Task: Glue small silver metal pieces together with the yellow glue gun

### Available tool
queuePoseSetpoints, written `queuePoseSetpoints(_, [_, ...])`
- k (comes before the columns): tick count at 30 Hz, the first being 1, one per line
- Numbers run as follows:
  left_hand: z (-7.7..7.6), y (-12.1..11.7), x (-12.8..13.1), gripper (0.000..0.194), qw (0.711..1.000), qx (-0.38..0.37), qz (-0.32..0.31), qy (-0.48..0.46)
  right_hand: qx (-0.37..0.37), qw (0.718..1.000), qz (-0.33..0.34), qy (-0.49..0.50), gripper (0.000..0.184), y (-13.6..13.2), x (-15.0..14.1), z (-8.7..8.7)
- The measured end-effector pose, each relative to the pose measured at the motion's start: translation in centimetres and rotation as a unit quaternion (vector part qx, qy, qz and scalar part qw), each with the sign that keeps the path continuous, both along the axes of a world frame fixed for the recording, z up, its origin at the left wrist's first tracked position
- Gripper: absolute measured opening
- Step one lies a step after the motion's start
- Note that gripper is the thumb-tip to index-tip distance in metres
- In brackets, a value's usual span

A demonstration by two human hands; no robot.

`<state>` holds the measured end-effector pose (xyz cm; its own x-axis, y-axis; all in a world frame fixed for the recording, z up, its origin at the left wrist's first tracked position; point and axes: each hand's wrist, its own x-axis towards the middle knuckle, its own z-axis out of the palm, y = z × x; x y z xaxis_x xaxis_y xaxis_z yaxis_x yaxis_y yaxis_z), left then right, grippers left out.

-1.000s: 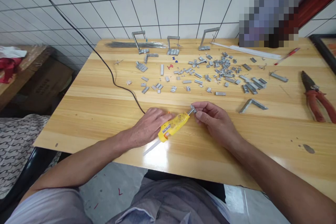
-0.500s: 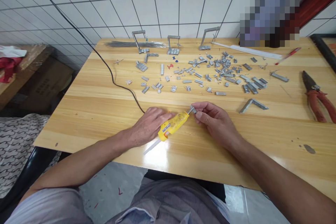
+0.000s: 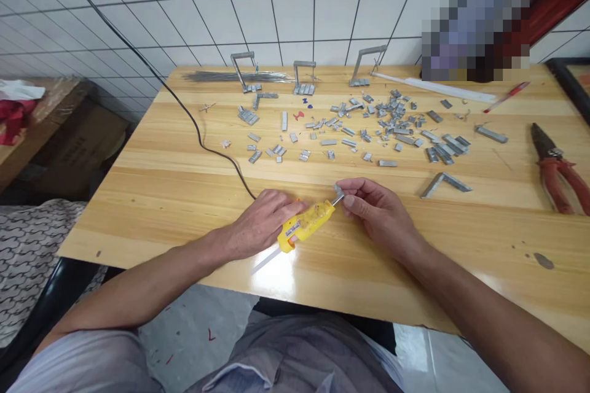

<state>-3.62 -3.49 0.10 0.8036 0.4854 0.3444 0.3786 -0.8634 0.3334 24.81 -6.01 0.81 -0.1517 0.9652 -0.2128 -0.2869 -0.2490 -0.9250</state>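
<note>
This looks like a small craft workshop, set around a wooden table [image 3: 152, 209] whose far edge runs along a white tiled wall [image 3: 295, 18]. Small grey pieces [image 3: 396, 116] lie scattered across the middle, a bundle of thin wires [image 3: 207, 77] lies by the far left corner, red-handled pliers [image 3: 555, 169] rest near the right edge, and a corded yellow glue gun [image 3: 308, 224] is towards the near edge. Whether the room belongs to a home cannot be told.
</note>
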Motion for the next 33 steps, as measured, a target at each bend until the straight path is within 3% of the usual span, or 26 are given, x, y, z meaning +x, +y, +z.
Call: queuePoseSetpoints(33, [0.30, 0.06, 0.23, 0.038, 1.000, 0.019, 0.017, 0.004, 0.004, 1.000, -0.004, -0.016, 0.031, -0.17, -0.14, 0.34])
